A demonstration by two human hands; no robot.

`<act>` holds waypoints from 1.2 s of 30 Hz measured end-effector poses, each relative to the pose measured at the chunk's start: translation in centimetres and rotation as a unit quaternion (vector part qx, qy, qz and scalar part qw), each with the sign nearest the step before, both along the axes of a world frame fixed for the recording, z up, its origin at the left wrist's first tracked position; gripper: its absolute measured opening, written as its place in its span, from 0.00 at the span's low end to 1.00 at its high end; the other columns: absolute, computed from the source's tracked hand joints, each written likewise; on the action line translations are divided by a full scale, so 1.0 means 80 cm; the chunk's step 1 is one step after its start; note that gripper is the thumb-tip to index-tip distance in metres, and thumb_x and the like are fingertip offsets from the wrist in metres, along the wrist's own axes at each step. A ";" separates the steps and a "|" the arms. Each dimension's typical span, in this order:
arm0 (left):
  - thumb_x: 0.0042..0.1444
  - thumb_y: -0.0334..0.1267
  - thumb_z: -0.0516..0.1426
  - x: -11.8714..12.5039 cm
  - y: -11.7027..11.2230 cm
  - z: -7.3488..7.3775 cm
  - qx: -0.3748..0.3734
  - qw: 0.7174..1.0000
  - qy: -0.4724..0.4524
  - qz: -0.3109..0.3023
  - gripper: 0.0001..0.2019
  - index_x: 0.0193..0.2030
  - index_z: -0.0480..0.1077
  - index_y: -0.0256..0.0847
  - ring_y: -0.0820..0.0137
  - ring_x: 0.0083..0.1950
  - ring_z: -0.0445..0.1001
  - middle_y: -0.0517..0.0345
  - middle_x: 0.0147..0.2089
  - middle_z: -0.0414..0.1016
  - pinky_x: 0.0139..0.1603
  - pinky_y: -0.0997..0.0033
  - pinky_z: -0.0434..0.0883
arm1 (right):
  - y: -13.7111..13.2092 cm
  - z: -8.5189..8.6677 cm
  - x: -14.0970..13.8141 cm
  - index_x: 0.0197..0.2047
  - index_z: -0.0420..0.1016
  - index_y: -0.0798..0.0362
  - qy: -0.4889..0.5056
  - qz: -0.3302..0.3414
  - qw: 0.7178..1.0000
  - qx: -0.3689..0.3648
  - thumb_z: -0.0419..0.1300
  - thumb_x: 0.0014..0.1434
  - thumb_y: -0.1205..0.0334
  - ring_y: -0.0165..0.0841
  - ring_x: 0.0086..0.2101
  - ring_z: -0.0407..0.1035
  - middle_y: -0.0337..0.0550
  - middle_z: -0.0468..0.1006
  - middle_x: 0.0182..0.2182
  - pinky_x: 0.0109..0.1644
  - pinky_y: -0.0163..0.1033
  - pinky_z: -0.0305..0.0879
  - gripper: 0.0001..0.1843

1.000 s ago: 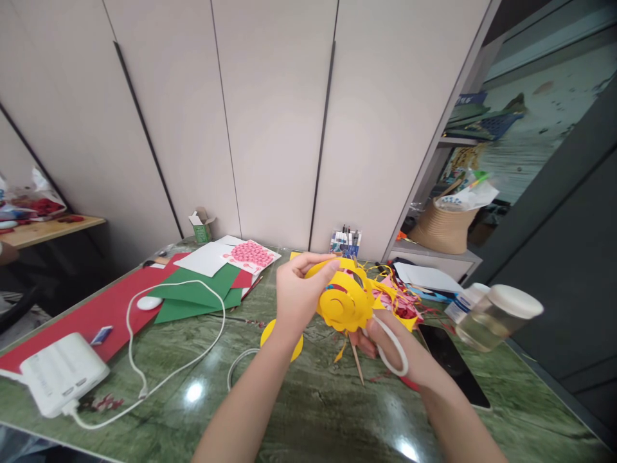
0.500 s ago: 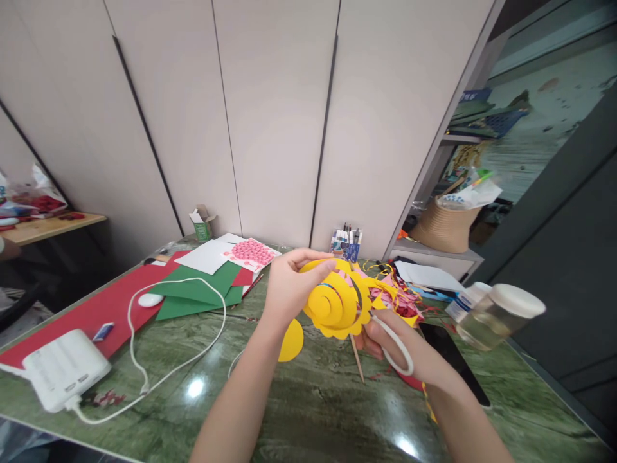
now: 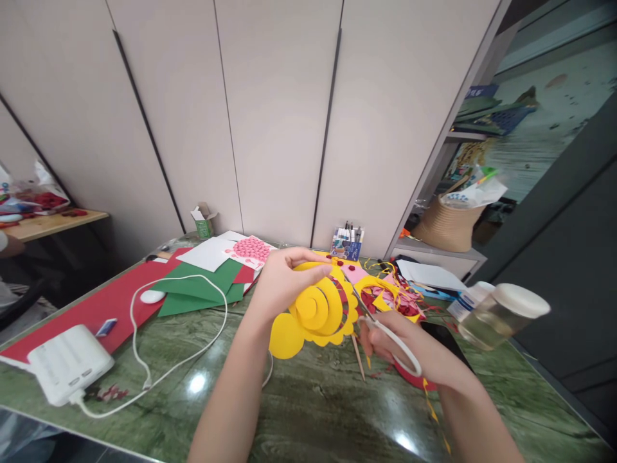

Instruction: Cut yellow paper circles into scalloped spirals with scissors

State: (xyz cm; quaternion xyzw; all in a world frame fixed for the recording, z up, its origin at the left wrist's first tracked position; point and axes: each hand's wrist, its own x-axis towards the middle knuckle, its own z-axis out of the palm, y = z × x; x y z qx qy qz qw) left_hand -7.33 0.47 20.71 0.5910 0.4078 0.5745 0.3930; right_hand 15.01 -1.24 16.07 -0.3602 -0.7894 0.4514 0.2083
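My left hand [image 3: 294,283] pinches a yellow paper spiral [image 3: 311,308] by its upper edge, thumb on the front. Its outer edge is scalloped, and gaps show between its coils. White-handled scissors [image 3: 398,347] are in my right hand [image 3: 393,337], its fingers through the handles. The blades lie along the spiral's scalloped right edge; part of them is hidden behind the paper. Below left of the spiral a yellow paper disc [image 3: 286,335] shows; I cannot tell whether it touches the spiral. A wooden stick [image 3: 358,357] lies on the table under my hands.
Yellow, pink and red paper scraps [image 3: 390,296] lie behind my right hand. To the right are a lidded jar [image 3: 501,318] and a dark phone [image 3: 446,341]. Green paper [image 3: 197,292], a white power adapter [image 3: 70,363] and its looping cable [image 3: 180,386] occupy the left.
The spiral has shifted slightly left with my left hand and now overlaps the view of the yellow disc. The scissors' blades now show along its right edge, and a yellow ring is visible among the scraps.
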 end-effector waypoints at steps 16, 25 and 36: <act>0.45 0.37 0.61 -0.021 -0.003 0.004 0.002 0.986 0.163 -0.046 0.04 0.26 0.77 0.42 0.69 0.30 0.76 0.55 0.28 0.79 0.27 0.75 0.69 | 0.001 0.014 0.010 0.23 0.69 0.56 -0.117 0.015 0.992 0.045 0.51 0.60 0.44 0.30 0.23 0.62 0.41 0.70 0.21 0.25 0.33 0.56 0.25; 0.45 0.37 0.61 -0.023 0.002 0.001 0.011 0.988 0.142 -0.056 0.06 0.32 0.78 0.44 0.69 0.32 0.76 0.55 0.31 0.79 0.29 0.74 0.70 | 0.004 0.009 0.016 0.23 0.67 0.56 -0.123 0.007 0.992 0.037 0.52 0.61 0.48 0.28 0.22 0.59 0.38 0.68 0.20 0.24 0.32 0.54 0.22; 0.46 0.36 0.61 -0.018 0.006 -0.004 0.007 0.989 0.144 -0.038 0.04 0.30 0.78 0.44 0.67 0.34 0.76 0.54 0.33 0.80 0.34 0.71 0.72 | 0.001 0.014 0.010 0.23 0.63 0.55 -0.153 0.000 0.987 0.051 0.51 0.61 0.47 0.26 0.22 0.48 0.33 0.57 0.20 0.24 0.32 0.46 0.23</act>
